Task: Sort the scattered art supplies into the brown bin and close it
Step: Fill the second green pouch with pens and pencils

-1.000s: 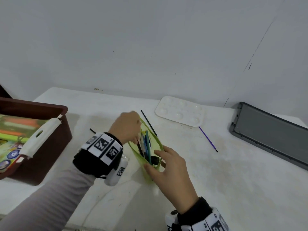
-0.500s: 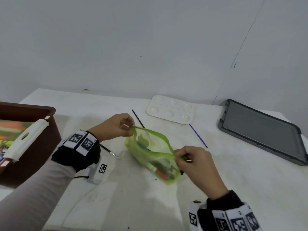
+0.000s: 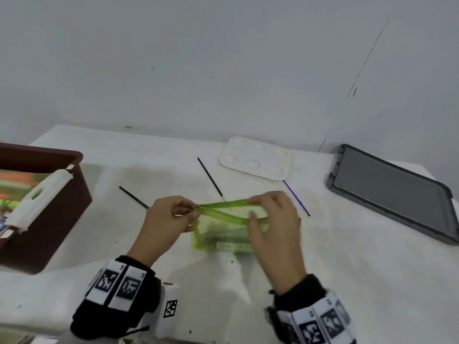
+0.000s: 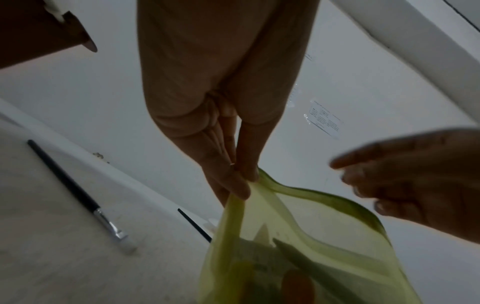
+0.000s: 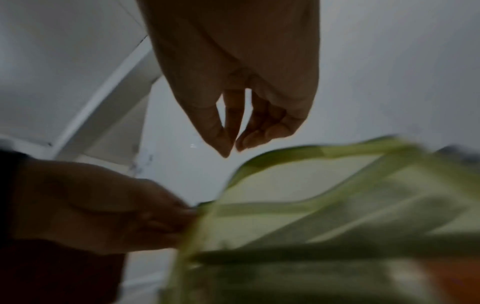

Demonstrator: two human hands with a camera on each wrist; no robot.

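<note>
A see-through green zip pouch (image 3: 223,242) with pens inside hangs just above the white table, its mouth partly open. My left hand (image 3: 193,212) pinches the pouch's left top corner by the zipper end, as the left wrist view also shows: left hand (image 4: 244,183), pouch (image 4: 285,257). My right hand (image 3: 258,209) is blurred over the right part of the rim. In the right wrist view that hand (image 5: 231,148) has thumb and fingertips almost together with nothing between them, above the pouch (image 5: 324,216). The brown bin (image 3: 74,194) stands open at the left.
The grey bin lid (image 3: 397,194) lies at the right. A white paint palette (image 3: 255,160) sits at the back. Two black brushes (image 3: 211,178) (image 3: 133,197) and a purple brush (image 3: 295,197) lie loose on the table. Colourful items and a white handle (image 3: 37,194) are in the bin.
The pouch was turned from standing on end to hanging level. My right hand came out of the pouch, took its right end, then slid left along the rim and let go. My left hand kept its pinch.
</note>
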